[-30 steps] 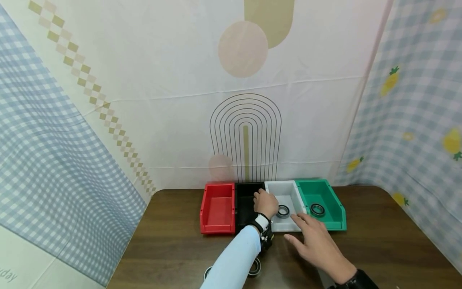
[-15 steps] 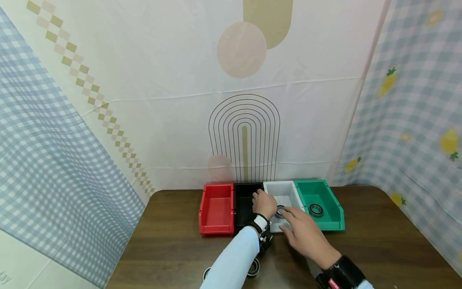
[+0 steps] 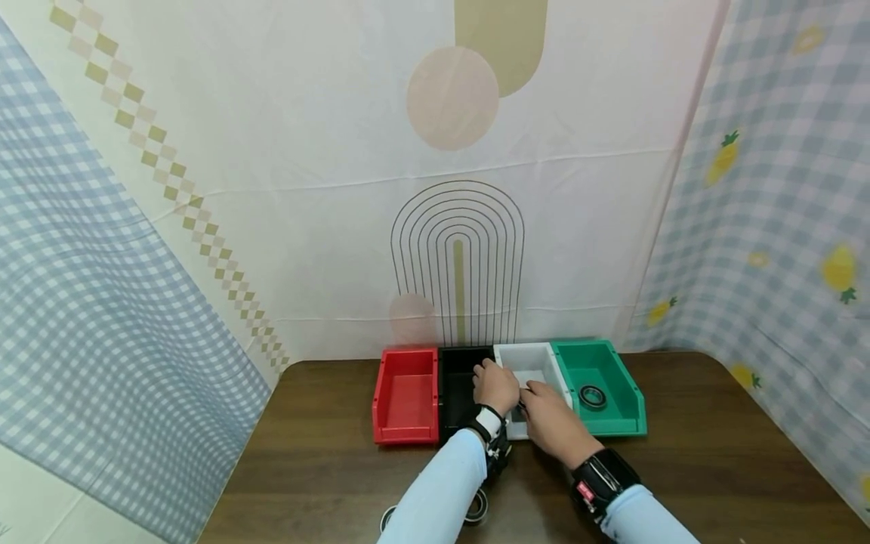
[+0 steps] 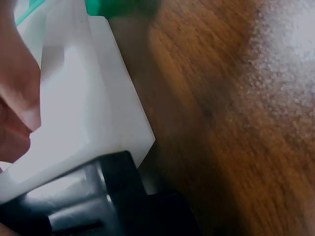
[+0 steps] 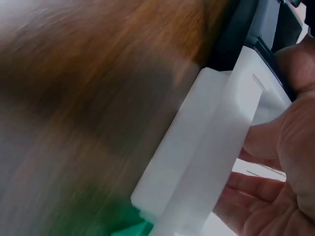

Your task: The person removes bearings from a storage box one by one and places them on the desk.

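From where I'm standing, four open bins are sitting in a row along the far side of the wooden tabletop (image 3: 306, 446): the red bin (image 3: 406, 391) on the left, then the black bin (image 3: 457, 385), the white bin (image 3: 533, 353) and the green bin (image 3: 609, 369). The person's left hand (image 3: 497, 387) is hanging over the black bin close to the white one, its fingers bending downward; I can't tell whether they are holding anything. The right hand (image 3: 553, 423) is dipping into the white bin just beside it, thumb and fingers curving down inside. A dark sliver (image 3: 522, 407) is showing at those fingers, mostly hidden, and I can't make out whether they are clamping on it. In the green bin a dark bearing ring (image 3: 593, 406) is lying flat. On the near part of the tabletop one ring (image 3: 484, 506) is peeking out right of the light-blue left sleeve (image 3: 438, 483), another ring (image 3: 386, 518) left of it. Behind everything, a pale patterned cloth (image 3: 340, 257) is hanging.
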Available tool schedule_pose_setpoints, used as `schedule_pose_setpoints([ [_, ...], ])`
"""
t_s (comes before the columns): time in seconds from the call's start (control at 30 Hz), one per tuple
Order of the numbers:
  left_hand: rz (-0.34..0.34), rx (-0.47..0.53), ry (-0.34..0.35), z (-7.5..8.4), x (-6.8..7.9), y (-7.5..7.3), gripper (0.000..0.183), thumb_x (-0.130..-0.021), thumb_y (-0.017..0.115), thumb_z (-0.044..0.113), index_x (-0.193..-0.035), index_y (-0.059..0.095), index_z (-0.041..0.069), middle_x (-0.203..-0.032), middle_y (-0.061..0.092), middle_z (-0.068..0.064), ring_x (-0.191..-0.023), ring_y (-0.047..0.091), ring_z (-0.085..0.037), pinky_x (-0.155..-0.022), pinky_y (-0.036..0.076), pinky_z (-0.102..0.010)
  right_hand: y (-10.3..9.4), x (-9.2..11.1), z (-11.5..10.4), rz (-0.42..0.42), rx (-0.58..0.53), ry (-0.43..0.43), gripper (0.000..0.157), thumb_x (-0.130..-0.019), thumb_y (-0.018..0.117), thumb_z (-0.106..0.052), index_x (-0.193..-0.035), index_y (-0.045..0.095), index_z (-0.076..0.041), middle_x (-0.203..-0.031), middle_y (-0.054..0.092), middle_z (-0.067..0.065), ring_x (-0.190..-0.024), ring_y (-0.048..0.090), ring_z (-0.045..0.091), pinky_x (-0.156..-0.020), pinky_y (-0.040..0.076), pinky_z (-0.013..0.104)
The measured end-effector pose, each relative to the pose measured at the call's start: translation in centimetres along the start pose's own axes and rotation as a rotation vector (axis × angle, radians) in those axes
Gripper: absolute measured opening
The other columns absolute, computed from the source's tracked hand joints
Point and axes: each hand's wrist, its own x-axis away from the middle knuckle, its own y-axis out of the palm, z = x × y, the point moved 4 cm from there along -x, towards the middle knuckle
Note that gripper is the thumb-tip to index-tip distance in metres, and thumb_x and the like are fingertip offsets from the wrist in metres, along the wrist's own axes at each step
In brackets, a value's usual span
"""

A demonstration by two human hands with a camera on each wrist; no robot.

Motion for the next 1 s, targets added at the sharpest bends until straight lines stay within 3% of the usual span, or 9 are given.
schedule_pose_setpoints([
  [0.23, 0.0, 0.002, 0.016, -0.4, -0.2, 0.0, 0.044, -0.112, 0.05, 0.023, -0.141, 0.053, -0.01, -0.127, 0.057, -0.032, -0.111, 0.061, -0.047, -0.087, 0.056, -0.059, 1.4, -2.0, 0.7, -0.041, -0.002, 0.1, 0.019, -0.09, 0.068, 0.005, -0.106, 0.076, 0.0, -0.092, 0.068, 0.012, -0.09, 0.065, 0.028, -0.082, 0.056, 0.045],
  [0.57, 0.007, 0.023, 0.013, -0.3, 0.0, 0.1, 0.043, -0.112, 0.051, 0.023, -0.139, 0.054, -0.01, -0.128, 0.057, -0.032, -0.112, 0.061, -0.048, -0.088, 0.055, -0.06, 2.7, -3.4, 2.0, -0.097, -0.08, 0.2, 0.012, -0.083, 0.073, 0.003, -0.078, 0.07, -0.008, -0.077, 0.068, 0.008, -0.077, 0.062, 0.025, -0.071, 0.052, 0.041],
  [1.0, -0.006, 0.031, -0.005, -0.3, 0.1, -0.1, 0.046, -0.111, 0.051, 0.024, -0.142, 0.053, -0.01, -0.132, 0.056, -0.033, -0.117, 0.06, -0.049, -0.093, 0.055, -0.061, 3.1, -3.7, 2.1, -0.137, -0.045, 0.269, 0.008, -0.087, 0.072, 0.0, -0.082, 0.073, -0.007, -0.082, 0.069, 0.009, -0.079, 0.062, 0.025, -0.073, 0.053, 0.042],
])
